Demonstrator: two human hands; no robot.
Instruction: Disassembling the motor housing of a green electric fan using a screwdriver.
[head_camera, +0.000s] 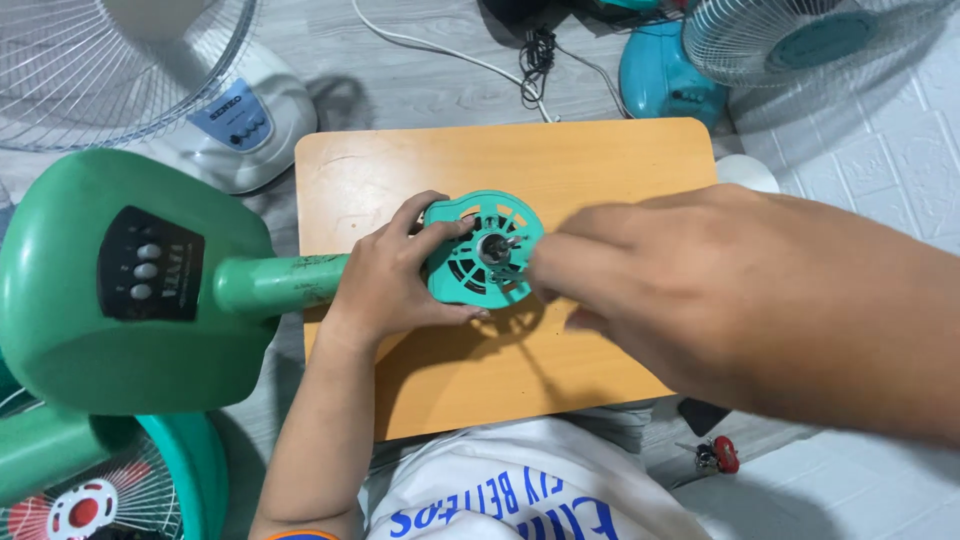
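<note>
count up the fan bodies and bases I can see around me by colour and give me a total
Green: 2, fan base with buttons; second green fan
Teal: 2, motor housing gripped by left hand, right hand at its hub; teal base
White: 1, white base
Total: 5

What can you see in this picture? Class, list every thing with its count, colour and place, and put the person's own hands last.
Round teal plastic motor housing with slots: one, teal, on the board's middle.
Rectangular wooden board: one, orange-tan, centre, on the grey floor.
Green plastic fan base with a black button panel: one, green, left, its neck lying on the board's edge.
White fan base with a wire guard: one, white, upper left.
Blue fan with a wire guard: one, blue, top right.
White and black cables: a few, top centre.
Teal fan with a red-and-white hub: one, bottom left.
Small red object: one, on the floor, lower right.
Left hand: grips the housing's left side.
Right hand: fingers at the housing's centre.
</note>
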